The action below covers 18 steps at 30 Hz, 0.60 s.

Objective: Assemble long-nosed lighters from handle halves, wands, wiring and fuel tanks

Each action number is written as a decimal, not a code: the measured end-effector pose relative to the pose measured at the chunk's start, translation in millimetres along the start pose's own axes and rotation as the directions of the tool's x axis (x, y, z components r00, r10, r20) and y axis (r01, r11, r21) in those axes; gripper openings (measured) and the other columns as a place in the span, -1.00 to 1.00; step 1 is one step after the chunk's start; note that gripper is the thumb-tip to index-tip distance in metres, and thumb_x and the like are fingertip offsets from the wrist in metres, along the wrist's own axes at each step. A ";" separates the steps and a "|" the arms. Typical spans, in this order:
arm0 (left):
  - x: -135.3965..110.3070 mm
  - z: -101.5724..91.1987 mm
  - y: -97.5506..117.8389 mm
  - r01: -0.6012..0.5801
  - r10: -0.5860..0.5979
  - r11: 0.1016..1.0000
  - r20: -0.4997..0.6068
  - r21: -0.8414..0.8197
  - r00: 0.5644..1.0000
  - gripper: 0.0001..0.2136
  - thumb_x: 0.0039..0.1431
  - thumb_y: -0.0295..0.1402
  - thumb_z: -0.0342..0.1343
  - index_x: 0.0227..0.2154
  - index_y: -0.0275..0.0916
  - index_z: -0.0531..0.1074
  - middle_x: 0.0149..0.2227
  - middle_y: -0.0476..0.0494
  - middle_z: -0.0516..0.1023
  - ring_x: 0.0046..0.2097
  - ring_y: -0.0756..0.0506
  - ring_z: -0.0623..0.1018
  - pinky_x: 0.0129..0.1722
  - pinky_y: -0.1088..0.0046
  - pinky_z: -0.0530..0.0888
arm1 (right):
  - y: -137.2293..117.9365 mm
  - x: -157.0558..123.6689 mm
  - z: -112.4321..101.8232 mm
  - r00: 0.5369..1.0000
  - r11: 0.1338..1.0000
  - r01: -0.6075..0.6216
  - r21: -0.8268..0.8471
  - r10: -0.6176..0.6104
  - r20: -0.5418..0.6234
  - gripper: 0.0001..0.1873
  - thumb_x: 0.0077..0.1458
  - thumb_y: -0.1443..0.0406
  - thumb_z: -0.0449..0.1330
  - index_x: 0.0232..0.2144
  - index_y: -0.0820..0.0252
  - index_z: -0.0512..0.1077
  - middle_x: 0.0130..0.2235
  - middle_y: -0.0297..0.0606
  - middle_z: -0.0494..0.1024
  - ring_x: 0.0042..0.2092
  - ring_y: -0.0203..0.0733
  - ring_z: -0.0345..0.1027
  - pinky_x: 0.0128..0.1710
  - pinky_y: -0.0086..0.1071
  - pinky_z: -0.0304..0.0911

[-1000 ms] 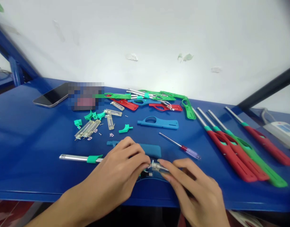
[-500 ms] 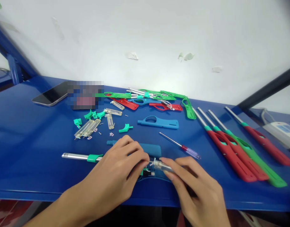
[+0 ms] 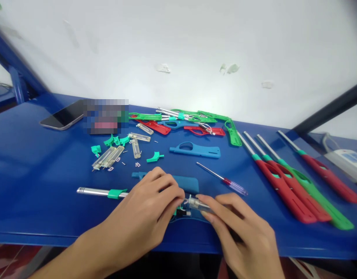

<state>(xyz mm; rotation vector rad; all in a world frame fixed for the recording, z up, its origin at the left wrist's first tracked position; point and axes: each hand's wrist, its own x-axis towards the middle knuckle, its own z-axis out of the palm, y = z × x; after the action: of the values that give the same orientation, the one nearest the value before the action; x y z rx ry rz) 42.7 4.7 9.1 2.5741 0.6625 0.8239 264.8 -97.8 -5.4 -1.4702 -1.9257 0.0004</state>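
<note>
My left hand (image 3: 143,217) and my right hand (image 3: 239,228) meet at the near edge of the blue table (image 3: 35,186). Between their fingertips is a small clear gas tank (image 3: 196,204), pinched from both sides over a blue lighter shell (image 3: 190,217). A metal nozzle tube with a teal collar (image 3: 101,192) sticks out to the left from under my left hand. Just beyond my fingers lies another blue shell half (image 3: 181,182). A screwdriver with a clear handle (image 3: 223,179) rests to the right of it.
Finished red and green long lighters (image 3: 292,182) lie in a row at the right. Loose shells in green, red and blue (image 3: 193,122), a blue shell (image 3: 196,150), clear tanks and teal triggers (image 3: 114,153) sit mid-table. A phone (image 3: 62,118) lies at the back left.
Both hands stay on the clear tank and the blue shell. The tank has shifted slightly; otherwise almost nothing has moved.
</note>
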 end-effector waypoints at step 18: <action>-12.3 -56.7 -30.1 0.120 -0.142 0.982 0.143 0.149 0.980 -0.83 0.58 -0.15 0.11 -0.04 0.05 0.61 0.02 0.01 0.64 0.05 -0.16 0.60 0.07 0.31 0.48 | 1.8 -4.5 6.8 0.995 0.997 -0.072 0.008 0.072 -0.068 -0.79 0.46 0.24 0.23 0.05 -0.02 0.63 -0.11 -0.29 0.66 -0.23 -0.24 0.69 -0.38 -0.47 0.52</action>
<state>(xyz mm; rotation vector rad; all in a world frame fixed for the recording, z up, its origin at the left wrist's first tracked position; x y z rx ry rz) -10.7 33.7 33.2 2.6498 0.8591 0.5491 263.2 -98.2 -13.6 -1.5160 -1.8162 -0.0115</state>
